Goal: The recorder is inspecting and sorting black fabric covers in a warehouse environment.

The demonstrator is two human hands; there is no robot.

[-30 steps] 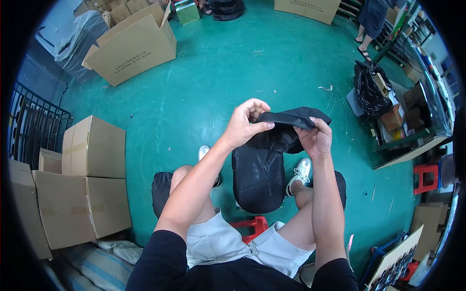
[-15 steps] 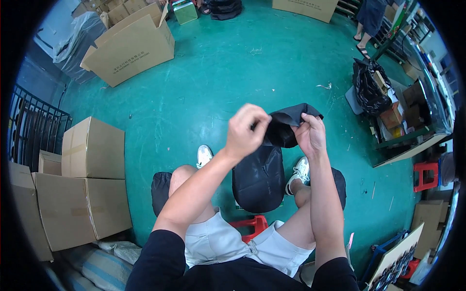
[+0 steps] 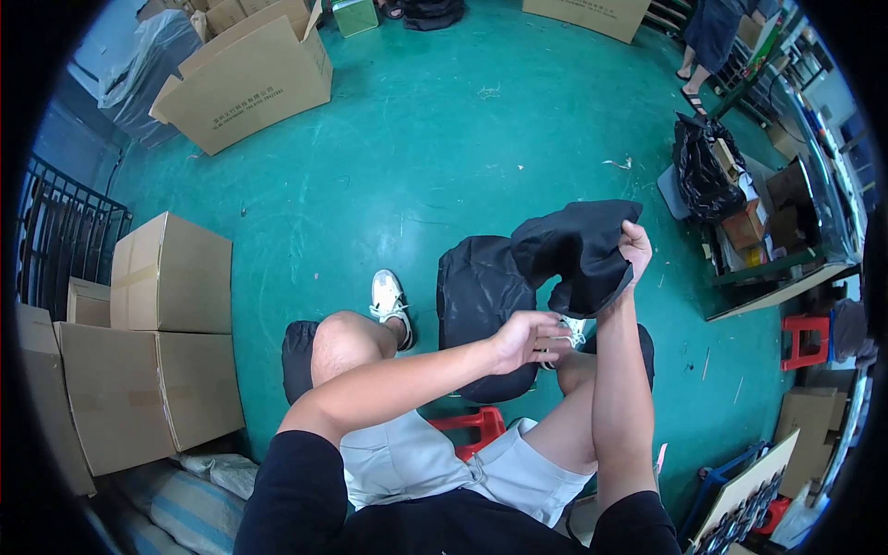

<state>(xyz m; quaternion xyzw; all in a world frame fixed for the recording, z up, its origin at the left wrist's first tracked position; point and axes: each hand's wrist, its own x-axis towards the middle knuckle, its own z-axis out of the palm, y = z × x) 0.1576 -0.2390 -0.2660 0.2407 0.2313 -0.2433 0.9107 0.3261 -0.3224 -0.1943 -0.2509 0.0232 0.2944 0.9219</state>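
Observation:
A limp black cloth piece [image 3: 575,239], curved and hollow-looking at its lower side, hangs to the right of centre ahead of my knees. My right hand [image 3: 635,252] pinches its right edge, fingers partly behind the cloth. Lower and to the left, my left hand [image 3: 532,342] has its fingers stretched out and apart, with nothing in them. It hovers over the lower part of a padded black bundle [image 3: 476,282], which rests between my feet. The cloth's left end overlaps the upper right of that bundle.
Stacked cardboard boxes [image 3: 171,277] stand at left, an open carton [image 3: 250,97] farther off. At right are a workbench [image 3: 786,264] with a black bag [image 3: 705,171] and a red stool [image 3: 805,342]. A red stool [image 3: 472,430] shows between my thighs. Someone's legs [image 3: 700,69] are far right.
My left hand has left the cloth, coming down and rightward, and its fingers have opened. My right hand has shifted right, and the cloth is spread wider.

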